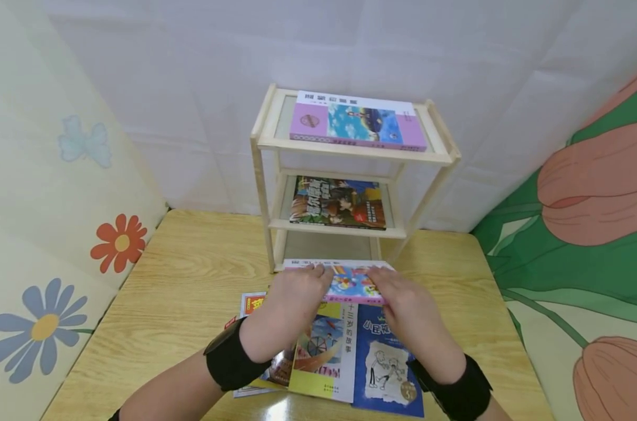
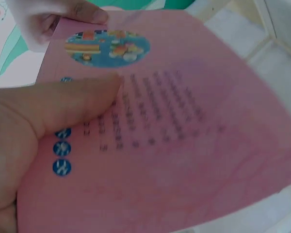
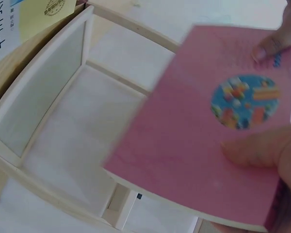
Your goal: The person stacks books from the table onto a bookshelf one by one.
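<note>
Left hand (image 1: 292,301) and right hand (image 1: 415,316) grasp a pink book (image 1: 355,283) at opposite ends.
Front cover faces up. Judged light, slightly flexible, its smooth cover possibly slippery; both ends offer the soundest hold. Position: above other books (image 1: 321,354) on the counter (image 1: 203,251), before a wooden rack (image 1: 350,151).

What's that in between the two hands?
A book, gripped by the left hand and the right hand. The head view shows its colourful picture cover between them; both wrist views show its pink back.
</note>
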Demonstrator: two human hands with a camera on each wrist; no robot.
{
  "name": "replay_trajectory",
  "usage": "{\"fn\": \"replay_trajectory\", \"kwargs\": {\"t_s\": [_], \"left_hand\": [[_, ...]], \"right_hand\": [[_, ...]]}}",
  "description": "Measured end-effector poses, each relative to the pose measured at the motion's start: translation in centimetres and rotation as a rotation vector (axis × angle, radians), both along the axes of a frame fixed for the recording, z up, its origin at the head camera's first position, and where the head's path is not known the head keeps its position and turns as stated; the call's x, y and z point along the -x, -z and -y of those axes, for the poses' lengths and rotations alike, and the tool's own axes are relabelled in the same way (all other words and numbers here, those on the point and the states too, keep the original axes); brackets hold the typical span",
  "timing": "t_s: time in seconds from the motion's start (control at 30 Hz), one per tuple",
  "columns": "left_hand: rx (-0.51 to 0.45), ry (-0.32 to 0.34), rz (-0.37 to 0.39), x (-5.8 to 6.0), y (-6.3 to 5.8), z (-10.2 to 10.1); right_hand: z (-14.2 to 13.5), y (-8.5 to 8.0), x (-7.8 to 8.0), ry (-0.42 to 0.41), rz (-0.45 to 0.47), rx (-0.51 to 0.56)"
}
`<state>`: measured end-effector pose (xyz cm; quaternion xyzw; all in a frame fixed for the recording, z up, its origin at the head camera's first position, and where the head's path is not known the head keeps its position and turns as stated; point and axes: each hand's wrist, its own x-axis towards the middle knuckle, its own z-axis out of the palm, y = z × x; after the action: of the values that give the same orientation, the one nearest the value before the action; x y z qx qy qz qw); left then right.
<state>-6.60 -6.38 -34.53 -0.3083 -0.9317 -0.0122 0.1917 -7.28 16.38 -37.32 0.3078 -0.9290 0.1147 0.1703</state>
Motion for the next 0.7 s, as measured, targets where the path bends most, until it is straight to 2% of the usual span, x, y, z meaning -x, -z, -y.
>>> {"fn": "replay_trajectory", "kwargs": {"t_s": [0.07,0.17,0.3,0.5,0.63,0.7], "left_hand": [[-0.048,0.007,-0.065,0.2,-0.4,0.0],[-0.091,0.012,-0.112,0.5,-0.8,0.0],[-0.129,0.026,-0.224,1.4,-0.8,0.1],[-0.196,0.098,-0.454,4.1,0.4,0.4],[-0.22,0.125,-0.531,5.9,1.4,0.6],[-0.228,0.127,-0.552,6.8,1.9,0.7]], "right_hand": [[0.1,-0.2,0.1,0.01,-0.057,0.029],[0.3,-0.3,0.5,0.013,-0.15,0.09],[0.6,-0.3,1.5,-0.005,-0.284,0.194],[1.3,0.4,3.6,-0.006,-0.476,0.295],[1.5,1.0,5.4,-0.007,-0.58,0.316],[1.6,1.4,6.2,-0.004,-0.602,0.318]]}}
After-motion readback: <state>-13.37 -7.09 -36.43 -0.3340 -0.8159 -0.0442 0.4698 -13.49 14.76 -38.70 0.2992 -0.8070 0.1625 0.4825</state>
